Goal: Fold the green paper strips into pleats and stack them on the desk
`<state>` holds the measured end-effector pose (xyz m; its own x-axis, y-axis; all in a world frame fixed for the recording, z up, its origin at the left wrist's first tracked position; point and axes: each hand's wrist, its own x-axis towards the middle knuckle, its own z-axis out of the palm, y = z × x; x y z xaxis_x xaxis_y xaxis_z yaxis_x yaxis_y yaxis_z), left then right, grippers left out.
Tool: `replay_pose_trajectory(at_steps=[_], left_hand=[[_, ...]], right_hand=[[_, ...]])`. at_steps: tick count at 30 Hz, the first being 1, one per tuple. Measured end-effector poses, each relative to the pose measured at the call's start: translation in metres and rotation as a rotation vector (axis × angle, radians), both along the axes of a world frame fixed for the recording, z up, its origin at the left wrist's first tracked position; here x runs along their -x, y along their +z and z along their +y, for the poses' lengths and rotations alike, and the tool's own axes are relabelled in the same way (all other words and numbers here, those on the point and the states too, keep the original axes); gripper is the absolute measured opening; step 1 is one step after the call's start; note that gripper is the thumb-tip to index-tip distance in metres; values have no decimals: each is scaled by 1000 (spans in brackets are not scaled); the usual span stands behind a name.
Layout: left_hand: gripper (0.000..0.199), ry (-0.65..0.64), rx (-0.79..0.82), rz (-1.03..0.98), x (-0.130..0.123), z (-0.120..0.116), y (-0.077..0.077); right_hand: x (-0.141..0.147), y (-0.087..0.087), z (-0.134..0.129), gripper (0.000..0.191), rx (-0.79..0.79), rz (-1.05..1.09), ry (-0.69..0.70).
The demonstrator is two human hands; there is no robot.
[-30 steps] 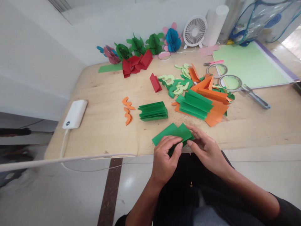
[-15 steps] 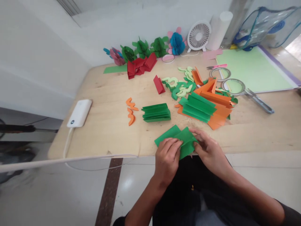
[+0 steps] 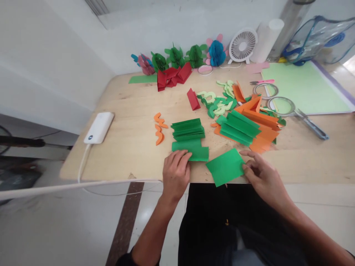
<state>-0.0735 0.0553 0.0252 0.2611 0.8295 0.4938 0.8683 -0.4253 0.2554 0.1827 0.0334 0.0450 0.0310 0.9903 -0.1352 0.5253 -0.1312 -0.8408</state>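
Observation:
At the table's near edge my right hand pinches the right edge of a flat green paper sheet between thumb and fingers. My left hand has its fingers closed on the lower edge of a folded green paper, its thumb tucked out of sight. Just behind that piece lies a stack of folded green papers, very close to it. Farther right, more pleated green papers rest on orange folded papers.
Orange wavy cut-outs and a white power bank lie to the left. Green cut-outs, a tape roll and a box cutter are at right. Paper figures and a small fan stand along the wall.
My hands have moved apart. The left one has shifted left with one folded green paper, up beside the stack; the right one has kept the other sheet and moved slightly right.

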Motion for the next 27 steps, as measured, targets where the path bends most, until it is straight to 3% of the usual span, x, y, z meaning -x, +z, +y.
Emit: replay_pose_trajectory(at_steps=[2, 5, 7, 9, 13, 16, 20, 23, 27], left_hand=[[36, -13, 4, -43, -7, -8, 9], [41, -193, 75, -61, -28, -26, 21], [38, -304, 125, -45, -43, -36, 22], [34, -336, 152, -56, -55, -40, 17], [22, -305, 166, -163, -66, -37, 3], [17, -295, 184, -257, -68, -32, 0], [15, -286, 226, -363, -68, -27, 3], [16, -255, 270, -411, -68, -24, 5], [20, -166, 239, -429, -71, -23, 2]], right_hand=[[-3, 1, -1, 33, 17, 7, -31], [-6, 3, -3, 33, 46, 32, -56], [-7, 3, -5, 33, 60, 60, -60], [-9, 3, -7, 33, 58, 78, -64], [-13, 4, -13, 33, 34, 46, -54], [-19, 6, -16, 32, -128, -147, -38], [-29, 6, -13, 34, -444, -394, 218], [-30, 1, -6, 22, -448, -438, 325], [-23, -5, 1, 18, -432, -484, 233]])
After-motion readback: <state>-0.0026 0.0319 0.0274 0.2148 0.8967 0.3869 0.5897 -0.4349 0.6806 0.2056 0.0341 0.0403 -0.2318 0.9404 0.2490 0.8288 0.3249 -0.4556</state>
